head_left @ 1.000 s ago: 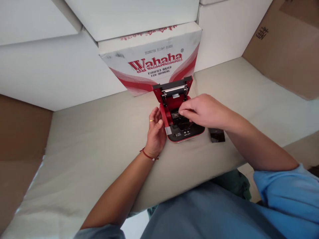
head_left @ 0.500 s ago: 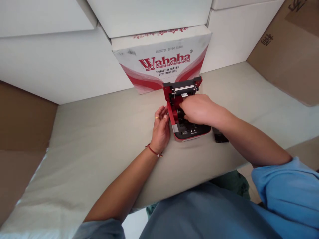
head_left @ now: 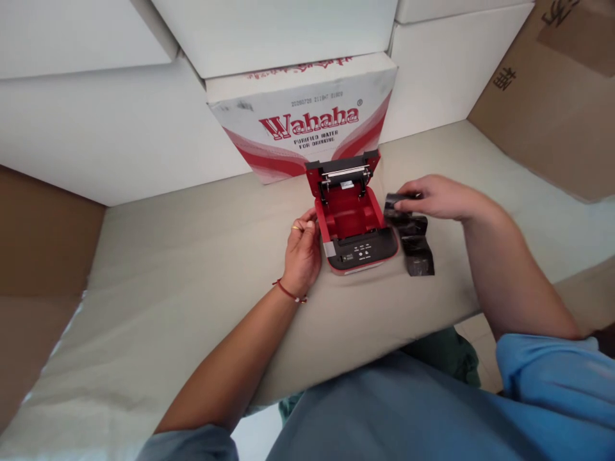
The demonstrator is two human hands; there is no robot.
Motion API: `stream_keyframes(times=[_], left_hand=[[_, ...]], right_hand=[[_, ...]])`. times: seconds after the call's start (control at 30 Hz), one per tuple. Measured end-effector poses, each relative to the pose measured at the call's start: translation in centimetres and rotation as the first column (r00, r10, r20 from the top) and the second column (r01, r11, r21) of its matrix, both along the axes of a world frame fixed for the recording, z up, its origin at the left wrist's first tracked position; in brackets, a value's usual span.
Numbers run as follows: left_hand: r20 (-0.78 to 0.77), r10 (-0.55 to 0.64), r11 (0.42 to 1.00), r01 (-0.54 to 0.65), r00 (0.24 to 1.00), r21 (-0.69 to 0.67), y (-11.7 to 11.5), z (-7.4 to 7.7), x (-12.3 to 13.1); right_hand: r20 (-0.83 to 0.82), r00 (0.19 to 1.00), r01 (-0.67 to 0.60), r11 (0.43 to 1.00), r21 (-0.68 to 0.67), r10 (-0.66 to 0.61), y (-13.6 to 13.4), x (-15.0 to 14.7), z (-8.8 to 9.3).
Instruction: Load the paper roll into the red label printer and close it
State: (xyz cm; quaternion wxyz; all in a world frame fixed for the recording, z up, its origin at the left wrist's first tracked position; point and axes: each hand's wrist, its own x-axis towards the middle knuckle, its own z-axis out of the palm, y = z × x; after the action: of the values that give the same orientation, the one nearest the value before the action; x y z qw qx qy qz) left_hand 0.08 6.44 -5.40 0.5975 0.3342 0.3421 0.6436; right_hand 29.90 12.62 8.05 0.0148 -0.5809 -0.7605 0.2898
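A red and black label printer stands on the table with its lid tilted up. Its red inner bay shows bare. My left hand is at the printer's left side, fingers curled against its edge, some fingertips hidden behind it. To the printer's right, my right hand pinches a dark black roll just above or on the table; I cannot tell which. Close below it, more glossy black pieces lie in a line beside the printer; whether they join the roll is unclear.
Behind the printer stands a Wahaha water carton, with white boxes stacked around it. Brown cardboard rises at the right, and more brown cardboard at the left. A pale cloth covers the table.
My right hand has come out of the printer's bay to the right, carrying the black roll. The bay is now uncovered. My left hand stays at the printer's side.
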Motion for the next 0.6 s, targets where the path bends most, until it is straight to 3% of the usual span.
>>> stream_keyframes(times=[0.07,0.13,0.27,0.37,0.5,0.6], left_hand=[[-0.028,-0.006,1.0,0.006,1.0,-0.001,0.1,0.0,0.0],[-0.054,-0.01,1.0,0.011,0.998,0.003,0.1,0.1,0.0],[-0.056,-0.016,1.0,0.016,0.998,0.008,0.1,0.1,-0.1],[-0.056,-0.024,1.0,0.024,0.998,-0.001,0.1,0.2,-0.1],[-0.054,-0.028,1.0,0.027,0.998,-0.009,0.0,0.3,-0.2],[-0.052,-0.028,1.0,0.028,0.998,-0.001,0.1,0.2,-0.2]], right_hand=[[-0.024,0.996,-0.087,0.996,-0.024,0.087,0.3,-1.0,-2.4],[-0.062,0.991,-0.12,0.993,0.022,0.121,0.0,-1.2,-3.6],[-0.088,0.996,0.017,0.99,0.143,-0.004,-1.1,1.7,-3.6],[0.001,1.0,0.007,0.994,0.108,-0.007,-1.8,4.4,-3.9],[0.064,0.998,0.013,0.997,0.07,-0.017,-3.1,5.5,-5.6],[0.065,0.997,0.037,0.998,0.045,-0.04,-4.6,6.4,-4.6]])
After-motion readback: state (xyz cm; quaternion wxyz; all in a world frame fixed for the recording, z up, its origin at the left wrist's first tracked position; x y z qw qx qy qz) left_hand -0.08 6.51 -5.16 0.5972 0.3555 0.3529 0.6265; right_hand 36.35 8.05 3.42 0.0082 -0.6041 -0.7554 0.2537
